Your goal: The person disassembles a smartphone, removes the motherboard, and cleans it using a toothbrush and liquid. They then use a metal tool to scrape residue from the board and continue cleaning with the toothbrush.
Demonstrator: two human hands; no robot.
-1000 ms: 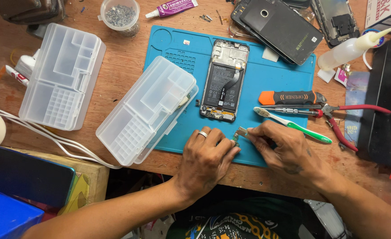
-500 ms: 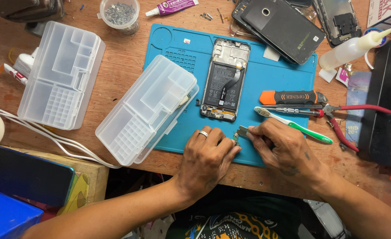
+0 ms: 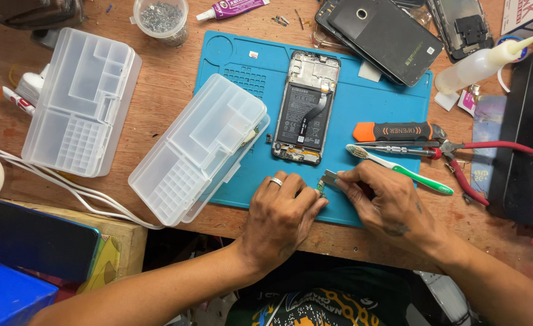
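The setting is a phone repair workbench in a small workshop. Indicators: a blue work mat laid on a worn wooden bench, an opened phone with its battery exposed, and further stripped phones at the rear. Also present: clear compartment boxes, a cup of screws, a glue tube, pliers, an orange opening tool and a toothbrush.

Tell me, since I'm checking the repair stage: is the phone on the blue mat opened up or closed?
Opened up. The phone lies with its back off, battery and inner frame exposed, on the mat.
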